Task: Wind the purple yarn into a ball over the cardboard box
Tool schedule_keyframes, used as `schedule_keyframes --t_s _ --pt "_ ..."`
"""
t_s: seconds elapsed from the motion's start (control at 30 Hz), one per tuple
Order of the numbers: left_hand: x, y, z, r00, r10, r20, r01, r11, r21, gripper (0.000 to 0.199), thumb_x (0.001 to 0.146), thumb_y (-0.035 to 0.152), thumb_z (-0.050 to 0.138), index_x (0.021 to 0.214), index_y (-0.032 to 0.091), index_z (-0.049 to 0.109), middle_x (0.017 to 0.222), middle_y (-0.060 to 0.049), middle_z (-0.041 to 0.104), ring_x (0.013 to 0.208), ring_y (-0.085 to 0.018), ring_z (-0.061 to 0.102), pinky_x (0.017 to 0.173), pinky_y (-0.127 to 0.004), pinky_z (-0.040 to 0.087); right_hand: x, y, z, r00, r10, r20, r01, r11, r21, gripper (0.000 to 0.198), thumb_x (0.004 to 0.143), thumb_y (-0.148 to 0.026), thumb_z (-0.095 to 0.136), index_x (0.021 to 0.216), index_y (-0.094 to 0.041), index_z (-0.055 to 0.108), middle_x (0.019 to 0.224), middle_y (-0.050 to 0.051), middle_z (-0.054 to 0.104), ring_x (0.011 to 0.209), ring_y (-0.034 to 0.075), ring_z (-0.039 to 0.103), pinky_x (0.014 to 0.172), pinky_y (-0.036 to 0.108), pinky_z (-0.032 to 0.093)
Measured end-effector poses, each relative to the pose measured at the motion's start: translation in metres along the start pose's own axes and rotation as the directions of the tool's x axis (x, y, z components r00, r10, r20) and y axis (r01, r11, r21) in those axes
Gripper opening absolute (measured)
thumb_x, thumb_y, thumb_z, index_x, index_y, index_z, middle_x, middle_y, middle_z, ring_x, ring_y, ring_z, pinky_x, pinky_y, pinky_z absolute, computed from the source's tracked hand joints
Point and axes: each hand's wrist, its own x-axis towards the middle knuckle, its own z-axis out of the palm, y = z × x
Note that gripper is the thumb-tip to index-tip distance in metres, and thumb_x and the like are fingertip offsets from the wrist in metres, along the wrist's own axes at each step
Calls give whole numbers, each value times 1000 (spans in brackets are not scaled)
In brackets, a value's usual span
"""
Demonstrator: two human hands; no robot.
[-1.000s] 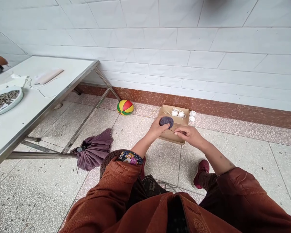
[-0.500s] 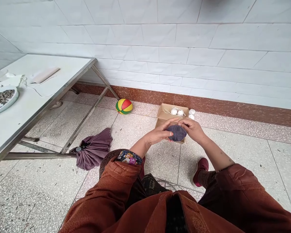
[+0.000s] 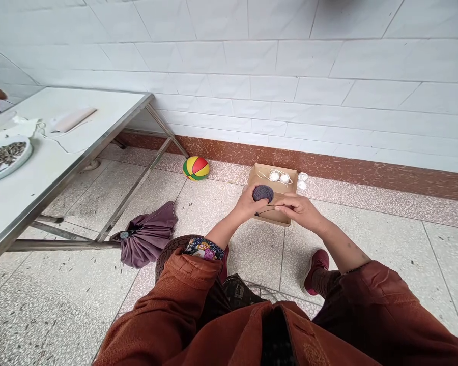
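A dark grey-purple ball of yarn (image 3: 263, 193) is gripped in my left hand (image 3: 248, 202), fingers wrapped round its left side. To its right, my right hand (image 3: 299, 209) pinches a dark strand of yarn (image 3: 267, 207) that runs across to the ball. Both hands are above an open cardboard box (image 3: 275, 219) on the floor. Inside the box's far part sit two white balls of yarn (image 3: 279, 176) with loose white strands. More white balls (image 3: 302, 180) lie just outside its right edge.
A striped ball (image 3: 196, 168) rests on the floor by the leg of a metal-framed table (image 3: 110, 114). On the table stands a tray of seed-like bits (image 3: 7, 157). A folded purple umbrella (image 3: 148, 236) leans near the table's lower bar. Behind everything is a tiled wall (image 3: 252, 56).
My left hand has turned and shifted left with the dark yarn ball. My right hand has come away from the ball, with a strand now stretched between them.
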Motion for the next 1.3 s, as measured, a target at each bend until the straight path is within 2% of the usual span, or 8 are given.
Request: schedule_keyframes --t_s 0.1,0.3,0.5,0.67,0.9,1.03,1.2,1.3 --pt "-2 0 -2 987 46 156 -65 990 123 56 66 27 77 119 22 63 122 -10 61 117 -30 57 103 -47 47 3 5 -7 993 29 -112 -33 999 -33 26 98 -44 60 92 -27 79 83 4 70 76 20 63 72 34 50" --pt "-14 9 -4 811 15 585 207 928 -311 76 78 38 75 148 32 46 127 -11 64 94 -23 69 76 -35 55 5 14 -2 983 91 -159 -92 996 1 21 98 -32 57 90 -25 75 91 4 74 86 22 68 81 36 52" --pt "-12 10 -2 880 48 472 268 770 -578 76 76 38 79 143 21 49 102 -8 70 75 -16 69 71 -30 53 2 21 11 984 145 -107 -147 989 -9 23 98 -30 52 93 -24 73 89 4 76 87 23 70 80 35 53" --pt "-8 5 2 934 14 358 222 762 -608 65 76 38 78 132 19 53 99 -7 70 74 -14 68 72 -29 52 -2 18 23 996 85 24 -82 991 -105 26 102 -33 50 99 -25 74 98 6 77 90 23 71 81 36 53" --pt "-1 -1 2 988 -101 119 121 978 -171 52 77 36 74 122 18 55 97 -4 64 74 -14 60 70 -30 50 -4 9 18 998 -60 -12 58 992 -110 26 104 -36 51 99 -24 74 90 4 74 82 19 68 76 32 52" --pt "-6 3 -1 967 -61 249 67 998 -18 65 74 33 75 134 21 53 115 -9 63 94 -20 61 77 -33 51 4 14 7 984 -35 -174 16 994 -108 23 101 -39 59 90 -24 73 85 5 71 79 20 66 73 32 51" --pt "-15 10 -2 832 -14 555 220 926 -308 75 80 44 71 150 30 44 124 -10 63 86 -18 64 66 -27 48 8 22 9 970 33 -241 -36 999 -10 23 99 -36 58 84 -23 70 81 3 71 78 20 65 75 33 52" --pt "-14 9 -2 822 30 568 296 830 -472 73 83 50 68 149 27 45 116 -10 66 72 -14 64 62 -26 46 5 26 18 979 92 -182 -91 996 15 22 99 -31 53 86 -22 69 81 4 72 77 20 67 73 32 52"
